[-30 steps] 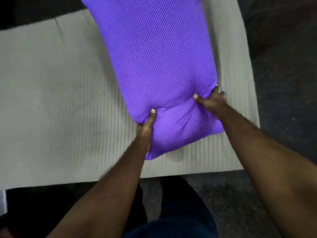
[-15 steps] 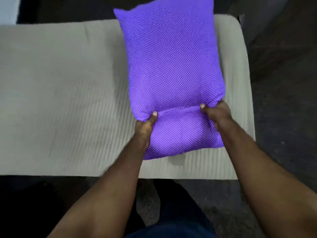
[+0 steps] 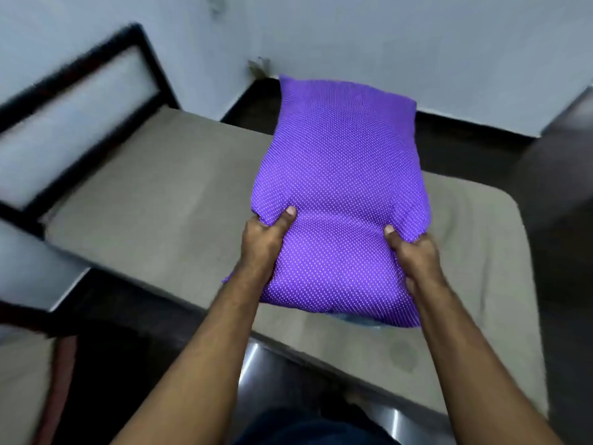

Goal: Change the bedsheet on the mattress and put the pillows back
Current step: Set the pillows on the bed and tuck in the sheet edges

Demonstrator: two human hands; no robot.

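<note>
Head view, pillow: a purple pillow with small white dots is being held above the mattress, tilted with its far end raised toward the wall.
Head view, left hand: the left hand is gripping the pillow's left side, thumb pressing into the top of the fabric and the other fingers curling underneath, out of sight.
Head view, right hand: the right hand is gripping the pillow's right side the same way, thumb on top and fabric bunching round it.
Head view, mattress: it is lying bare and grey-beige under the pillow, showing a faint stain near its close edge; whether the pillow's near end is touching it cannot be told.
Head view, bed frame: a dark bed frame is standing at the mattress's left end, blurred.
Head view, floor: a dark floor is showing beyond the mattress on the right.
</note>
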